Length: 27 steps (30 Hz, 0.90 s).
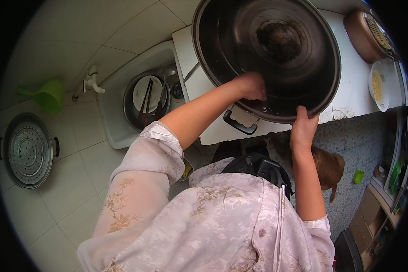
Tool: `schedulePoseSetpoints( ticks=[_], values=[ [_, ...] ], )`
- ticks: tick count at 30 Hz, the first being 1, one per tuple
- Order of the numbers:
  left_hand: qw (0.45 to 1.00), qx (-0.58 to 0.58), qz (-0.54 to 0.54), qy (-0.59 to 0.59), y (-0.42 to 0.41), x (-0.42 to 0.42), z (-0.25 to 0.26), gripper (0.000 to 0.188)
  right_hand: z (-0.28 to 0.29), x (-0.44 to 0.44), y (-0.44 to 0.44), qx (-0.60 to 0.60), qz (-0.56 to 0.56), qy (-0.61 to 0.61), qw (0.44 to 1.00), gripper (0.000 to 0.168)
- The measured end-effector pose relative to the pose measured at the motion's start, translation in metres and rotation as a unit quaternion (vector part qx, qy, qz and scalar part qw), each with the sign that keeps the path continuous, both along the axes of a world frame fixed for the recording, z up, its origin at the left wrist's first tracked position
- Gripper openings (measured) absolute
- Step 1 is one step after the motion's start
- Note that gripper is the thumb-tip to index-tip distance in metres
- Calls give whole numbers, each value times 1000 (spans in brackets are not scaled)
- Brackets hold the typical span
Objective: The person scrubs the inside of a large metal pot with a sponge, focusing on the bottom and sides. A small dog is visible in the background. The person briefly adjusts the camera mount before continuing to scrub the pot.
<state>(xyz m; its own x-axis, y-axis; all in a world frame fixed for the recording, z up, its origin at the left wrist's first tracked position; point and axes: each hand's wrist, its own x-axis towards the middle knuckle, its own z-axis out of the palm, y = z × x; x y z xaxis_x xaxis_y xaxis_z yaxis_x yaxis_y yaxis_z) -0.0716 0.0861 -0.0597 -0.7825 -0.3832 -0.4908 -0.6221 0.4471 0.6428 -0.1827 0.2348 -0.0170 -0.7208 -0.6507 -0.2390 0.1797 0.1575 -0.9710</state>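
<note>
A large dark brown metal pot (231, 30) is tilted above the white counter, its inside turned towards me. A blackened round patch (280, 39) marks its bottom. My left hand (253, 86) reaches inside with curled fingers, close to the lower wall; whatever may be in the fist is hidden. A few small whitish drops (265, 108) show beside it. My right hand (304, 125) grips the lower right rim, thumb inside and fingers mostly hidden behind. Under the rim, a black handle (239, 124) sticks out over the counter.
At left, a white sink (112, 127) contains a metal basin (127, 112) with a white bowl (141, 90), chopsticks and a utensil. Above is a white tap (93, 83). A brown pot (363, 37) and a bowl of yellowish food (376, 88) stand right. A brown dog (326, 168) appears below.
</note>
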Motion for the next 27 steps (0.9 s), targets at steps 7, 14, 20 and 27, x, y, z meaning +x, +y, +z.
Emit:
schedulePoseSetpoints(
  ticks=[7,14,20,27],
  values=[
    [999,-17,32,-17,15,-26,-2,15,-1,4,1,14,-5,4,1000,35],
    [996,-75,29,-32,17,-29,-13,15,-1,8,4,7,-11,-15,1000,33],
    [997,-78,0,18,9,-21,-5,13,-4,9,5,7,-36,1,999,31],
    [974,-193,3,-116,-12,1,-14,16,-6,11,12,42,-25,10,999,30]
  ],
)
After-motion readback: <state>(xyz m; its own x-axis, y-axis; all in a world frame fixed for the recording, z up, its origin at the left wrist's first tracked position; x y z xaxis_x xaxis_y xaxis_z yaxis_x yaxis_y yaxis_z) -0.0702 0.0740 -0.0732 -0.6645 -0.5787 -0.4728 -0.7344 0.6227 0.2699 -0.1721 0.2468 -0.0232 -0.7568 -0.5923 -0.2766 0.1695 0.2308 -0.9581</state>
